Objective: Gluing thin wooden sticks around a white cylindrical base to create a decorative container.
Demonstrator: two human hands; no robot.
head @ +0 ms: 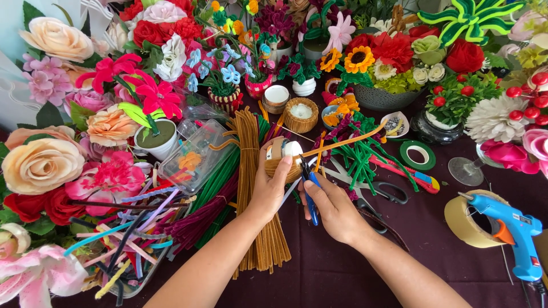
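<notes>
Orange is what catches the eye first: a long orange pipe cleaner [342, 142] runs from the small woven pot [281, 159] up and to the right across the dark purple tablecloth [342, 274]. The left hand [271, 185] has its fingers wrapped around that pot from the near side, thumb up along its right edge, holding it just above the table. The pot is tan and basket-like, with a white filling showing at its top.

The right hand [334, 208] sits just beside the left, its fingers closed around a pair of blue-handled pliers [309, 191]; the tip of the tool points up toward the pot's lower edge, close to where the orange stem meets it. Whether the tip actually touches the stem I cannot tell.

Left of the hands lies a thick bundle of brown pipe cleaners [254, 188], with dark red and green ones beside it, and further left a heap of mixed coloured ones [123, 228]. A clear plastic box [194, 157] rests above them. Black-handled scissors [377, 191] lie to the right of the hands, near a roll of green tape [417, 154]. A blue glue gun [514, 231] leans against a roll of brown tape [465, 222] at the far right. Artificial flowers crowd the back and left, among them a white pot with pink blooms [154, 140].
</notes>
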